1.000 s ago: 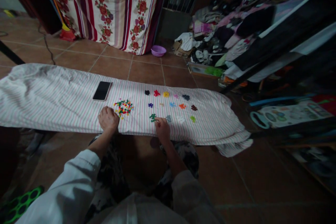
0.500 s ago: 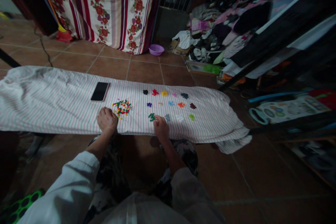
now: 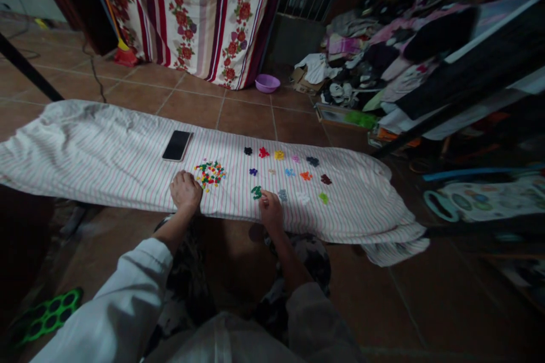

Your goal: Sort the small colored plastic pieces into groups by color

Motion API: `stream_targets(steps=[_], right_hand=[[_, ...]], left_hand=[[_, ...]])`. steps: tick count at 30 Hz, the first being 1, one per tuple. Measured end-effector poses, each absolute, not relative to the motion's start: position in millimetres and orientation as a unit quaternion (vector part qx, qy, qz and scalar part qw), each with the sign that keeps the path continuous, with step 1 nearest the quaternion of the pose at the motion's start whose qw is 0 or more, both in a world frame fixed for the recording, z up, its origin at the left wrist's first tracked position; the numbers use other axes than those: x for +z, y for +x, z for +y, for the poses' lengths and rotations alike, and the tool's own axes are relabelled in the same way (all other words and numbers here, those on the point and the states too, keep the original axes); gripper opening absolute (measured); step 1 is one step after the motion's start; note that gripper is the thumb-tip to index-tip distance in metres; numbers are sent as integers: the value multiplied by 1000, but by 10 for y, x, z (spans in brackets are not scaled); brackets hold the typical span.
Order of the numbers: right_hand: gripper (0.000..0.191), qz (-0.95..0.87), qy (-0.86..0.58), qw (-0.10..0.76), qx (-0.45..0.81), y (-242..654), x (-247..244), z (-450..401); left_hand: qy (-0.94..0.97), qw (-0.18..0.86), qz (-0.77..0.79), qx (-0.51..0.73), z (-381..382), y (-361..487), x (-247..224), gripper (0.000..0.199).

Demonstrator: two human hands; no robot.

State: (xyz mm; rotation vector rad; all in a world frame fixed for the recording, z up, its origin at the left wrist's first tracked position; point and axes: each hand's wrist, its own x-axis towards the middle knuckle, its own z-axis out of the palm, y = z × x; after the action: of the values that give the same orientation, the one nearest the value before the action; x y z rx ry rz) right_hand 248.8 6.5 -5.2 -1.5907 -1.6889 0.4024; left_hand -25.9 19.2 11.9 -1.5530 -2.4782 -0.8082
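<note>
My left hand (image 3: 186, 189) rests on the striped cloth with its fingers curled under, just left of a mixed pile of small colourful pieces (image 3: 210, 174). What lies inside those fingers, if anything, is hidden. My right hand (image 3: 271, 207) has thumb and fingers pinched together at the right edge of a small pile of green pieces (image 3: 256, 192). Any piece in that pinch is too small to make out. Right of this hand lie grey pieces (image 3: 283, 195), white pieces (image 3: 302, 197) and lime-green pieces (image 3: 323, 198).
Farther back, single-colour piles sit in rows, among them red pieces (image 3: 263, 152), yellow pieces (image 3: 279, 155) and brown pieces (image 3: 326, 179). A phone (image 3: 177, 145) lies at the left on the striped cloth (image 3: 106, 153). Beyond stands a purple basin (image 3: 267, 83) on the floor.
The camera view has shifted, so the whole scene sits farther right. Both hands stay about where they were on the cloth, the right one still at the green pile.
</note>
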Motion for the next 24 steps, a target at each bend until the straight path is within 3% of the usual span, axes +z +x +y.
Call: stream_targets(steps=[8, 17, 24], right_hand=[[31, -678, -598, 409, 125, 2388, -27, 36], [29, -783, -500, 278, 243, 1664, 184, 30], [31, -827, -461, 217, 238, 1071, 313, 225]], left_hand=[[-510, 42, -814, -276, 193, -260, 103, 26], [-508, 35, -815, -278, 189, -264, 118, 25], [-499, 28, -821, -277, 200, -260, 121, 26]])
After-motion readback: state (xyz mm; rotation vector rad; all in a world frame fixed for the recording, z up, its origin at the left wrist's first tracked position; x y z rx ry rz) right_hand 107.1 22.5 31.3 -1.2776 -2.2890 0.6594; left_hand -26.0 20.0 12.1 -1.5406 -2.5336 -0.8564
